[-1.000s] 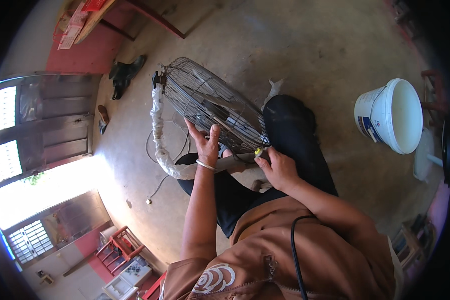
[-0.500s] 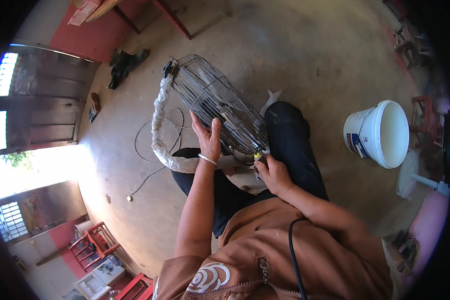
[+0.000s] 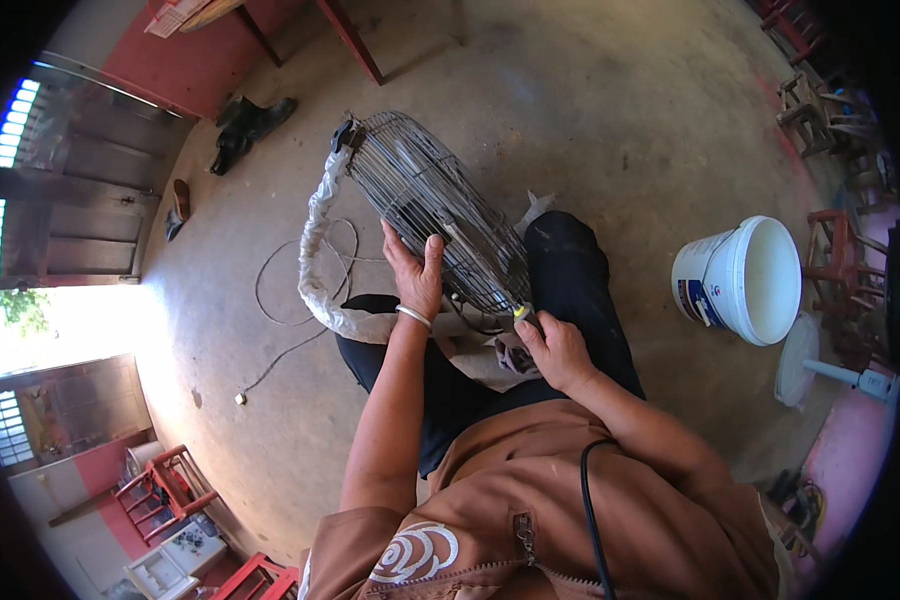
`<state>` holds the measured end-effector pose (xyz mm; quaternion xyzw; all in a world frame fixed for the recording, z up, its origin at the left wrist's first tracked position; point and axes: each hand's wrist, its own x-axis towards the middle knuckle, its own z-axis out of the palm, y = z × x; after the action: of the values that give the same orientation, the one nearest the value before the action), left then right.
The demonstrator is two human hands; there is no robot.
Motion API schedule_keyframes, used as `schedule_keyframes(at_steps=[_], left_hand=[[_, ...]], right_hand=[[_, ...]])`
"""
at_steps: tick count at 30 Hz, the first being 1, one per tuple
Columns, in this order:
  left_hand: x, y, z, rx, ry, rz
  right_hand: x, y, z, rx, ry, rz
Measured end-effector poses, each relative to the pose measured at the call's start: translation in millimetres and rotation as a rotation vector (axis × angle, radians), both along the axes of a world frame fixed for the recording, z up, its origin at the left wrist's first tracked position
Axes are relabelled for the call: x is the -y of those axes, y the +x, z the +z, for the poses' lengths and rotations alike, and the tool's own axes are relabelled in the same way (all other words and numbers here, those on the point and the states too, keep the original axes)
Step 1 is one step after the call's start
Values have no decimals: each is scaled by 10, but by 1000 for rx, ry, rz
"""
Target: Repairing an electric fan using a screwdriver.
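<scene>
Far left, dark boots lay on the floor; nearer, a plug lay at the end of a loose cord, not in any socket, sensible enough with hands on the thing. Next right, a white-wrapped curved tube bowed round the left side of the wire fan cage, which leaned at a slant in front of the person, its near end by the right leg, probably braced there so it wouldn't roll.

Left hand was at the cage's near-left side, thumb stuck up and well apart from the fingers, not wrapped round anything; looked like a steadying palm. Cage wires lay just beyond those fingertips; actual contact hard to tell.

Right hand had thumb and fingers clamped on a small yellow-and-dark tool, apparently for a firm grip at the cage's near-right rim. Rim sat just past the fingers; tool's tip couldn't be made out. Far right, a white bucket stood tilted-looking, well apart.
</scene>
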<state>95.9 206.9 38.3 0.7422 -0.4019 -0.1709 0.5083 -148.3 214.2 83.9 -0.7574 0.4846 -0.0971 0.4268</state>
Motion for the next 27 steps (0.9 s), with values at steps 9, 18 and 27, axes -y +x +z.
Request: schedule_keyframes(at_steps=[9,18,27], left_hand=[[3,21,-43,15,-4,1],[8,14,-15,-6,-6,-13],[7,2,7,0,13,-16]], right_hand=[[-33,-44,59,162,73,-80],[-41,-49,73,160,53,-67],[-16,-52,57,231,218,-80]])
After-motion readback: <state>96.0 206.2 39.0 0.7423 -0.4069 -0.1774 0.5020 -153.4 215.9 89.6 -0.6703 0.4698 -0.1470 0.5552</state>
